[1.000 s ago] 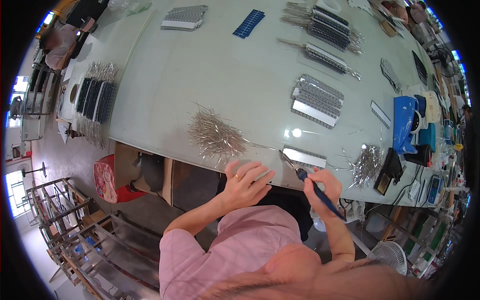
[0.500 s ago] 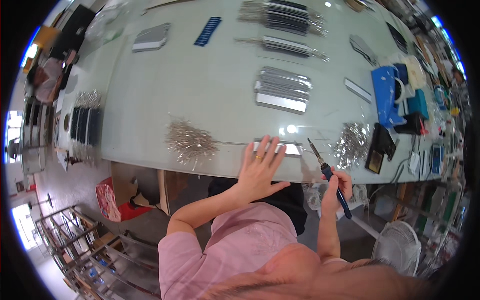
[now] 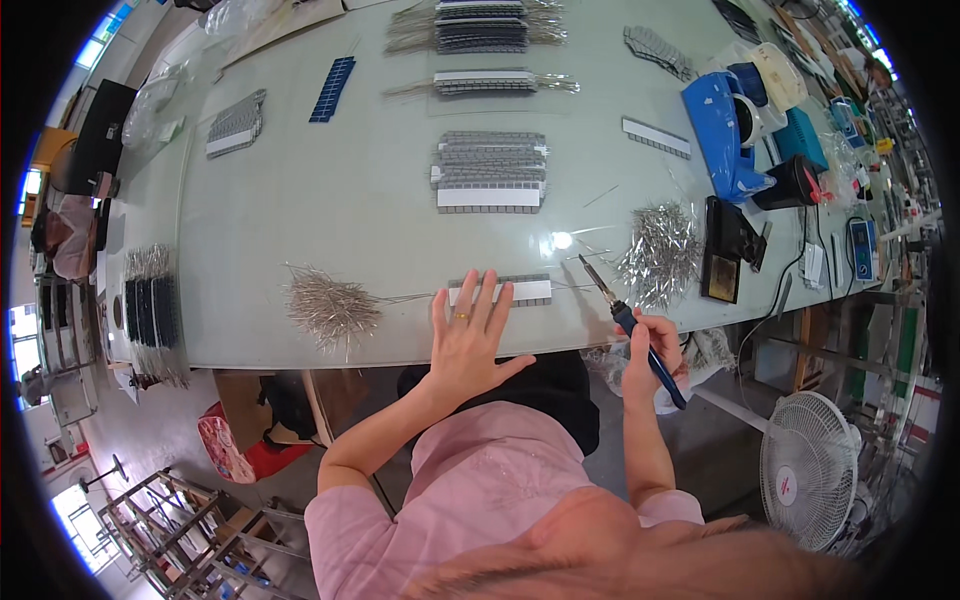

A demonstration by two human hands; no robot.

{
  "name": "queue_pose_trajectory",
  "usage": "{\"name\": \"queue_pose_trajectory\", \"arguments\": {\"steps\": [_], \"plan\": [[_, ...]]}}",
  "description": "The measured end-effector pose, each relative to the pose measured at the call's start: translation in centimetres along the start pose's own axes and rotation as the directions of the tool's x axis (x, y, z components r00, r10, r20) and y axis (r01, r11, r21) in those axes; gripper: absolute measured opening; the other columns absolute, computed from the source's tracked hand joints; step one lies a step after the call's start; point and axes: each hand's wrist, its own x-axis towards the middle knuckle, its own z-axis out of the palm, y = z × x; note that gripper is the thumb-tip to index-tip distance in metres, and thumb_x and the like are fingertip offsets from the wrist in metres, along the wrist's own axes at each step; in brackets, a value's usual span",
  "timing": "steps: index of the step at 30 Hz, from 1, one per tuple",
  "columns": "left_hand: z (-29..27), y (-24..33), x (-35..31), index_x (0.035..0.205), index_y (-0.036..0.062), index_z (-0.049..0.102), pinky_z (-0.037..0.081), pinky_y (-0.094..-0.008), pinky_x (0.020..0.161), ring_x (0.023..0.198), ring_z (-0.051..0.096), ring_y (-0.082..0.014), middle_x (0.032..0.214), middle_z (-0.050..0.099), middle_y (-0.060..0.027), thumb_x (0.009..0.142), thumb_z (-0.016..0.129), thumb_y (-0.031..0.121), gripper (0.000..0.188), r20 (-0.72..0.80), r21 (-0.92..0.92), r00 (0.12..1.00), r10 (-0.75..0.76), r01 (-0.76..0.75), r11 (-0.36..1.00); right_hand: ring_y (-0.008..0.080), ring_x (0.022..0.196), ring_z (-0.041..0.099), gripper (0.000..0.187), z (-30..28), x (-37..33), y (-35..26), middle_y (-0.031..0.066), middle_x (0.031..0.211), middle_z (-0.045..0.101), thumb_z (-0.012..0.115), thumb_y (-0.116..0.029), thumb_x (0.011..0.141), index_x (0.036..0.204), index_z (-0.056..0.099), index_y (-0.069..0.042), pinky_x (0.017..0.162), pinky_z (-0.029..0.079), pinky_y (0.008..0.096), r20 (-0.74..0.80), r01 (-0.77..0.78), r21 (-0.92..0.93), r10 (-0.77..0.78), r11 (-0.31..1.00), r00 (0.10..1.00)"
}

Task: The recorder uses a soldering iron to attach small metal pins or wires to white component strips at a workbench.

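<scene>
Your left hand now lies with fingers spread across the left part of the gray cell strip; a second ago it was raised beside the left heap of silver wires. Its grip is released, grasping nothing. Your right grip is wrapped around the blue-handled soldering iron, whose tip has gone from the strip's left end to beyond its right end, near the right wire heap. The strip sits near the front edge of the bench, between both heaps.
</scene>
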Motion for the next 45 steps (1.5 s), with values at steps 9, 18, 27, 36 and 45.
{"name": "queue_pose_trajectory", "arguments": {"steps": [9,18,27,36,45], "plan": [[0.2,-0.1,-1.8,0.137,0.0118,0.056,0.020,-0.0579,0.112,0.139,0.040,-0.0292,0.146,0.048,-0.0117,0.079,0.075,0.046,0.070,-0.075,0.107,0.994,0.074,-0.066,0.992,0.0178,0.088,0.068,0.015,0.6,1.0,0.3,0.0111,0.103,0.064,0.054,-0.003,0.097,0.111,0.056,0.002,0.084,0.050,0.0278,-0.018,-0.037,-0.086,0.036,0.996,0.999],[0.6,-0.2,-1.3,0.119,0.0115,0.065,0.038,-0.0449,0.105,0.119,0.059,-0.0183,0.125,0.064,-0.0036,0.085,0.062,0.014,0.035,-0.195,0.141,0.885,0.422,-0.400,0.905,0.0199,0.090,0.067,0.016,0.2,2.8,2.1,0.0123,0.107,0.062,0.056,-0.003,0.096,0.111,0.055,0.003,0.082,0.054,0.0294,-0.130,0.004,-0.035,-0.008,0.999,0.991],[-2.8,-1.0,3.9,0.111,0.0100,0.070,0.040,-0.0460,0.105,0.101,0.066,-0.0171,0.108,0.069,-0.0017,0.081,0.067,0.008,0.030,-0.196,-0.053,0.889,0.413,-0.430,0.901,0.0210,0.086,0.066,0.018,1.0,4.5,2.4,0.0132,0.104,0.062,0.053,-0.009,0.099,0.113,0.053,0.002,0.078,0.057,0.0322,-0.323,-0.008,0.129,0.049,0.992,0.945],[-6.3,-8.1,16.7,0.107,0.0087,0.071,0.047,-0.0404,0.087,0.092,0.063,-0.0231,0.102,0.070,-0.0034,0.081,0.068,0.008,0.026,-0.398,0.097,0.856,0.331,-0.320,0.942,0.0205,0.084,0.066,0.019,0.4,3.8,2.8,0.0123,0.104,0.060,0.055,-0.008,0.097,0.113,0.054,0.002,0.075,0.060,0.0337,-0.377,0.007,0.125,0.041,0.992,0.925],[-2.7,-2.3,4.1,0.118,0.0091,0.069,0.045,-0.0441,0.099,0.112,0.062,-0.0213,0.119,0.066,-0.0039,0.082,0.068,0.010,0.036,-0.219,0.280,0.910,0.352,-0.287,0.916,0.0230,0.094,0.065,0.022,0.2,3.8,3.9,0.0170,0.111,0.063,0.058,-0.005,0.095,0.114,0.053,0.003,0.081,0.059,0.0360,-0.360,0.050,0.153,0.008,0.987,0.933]]}}
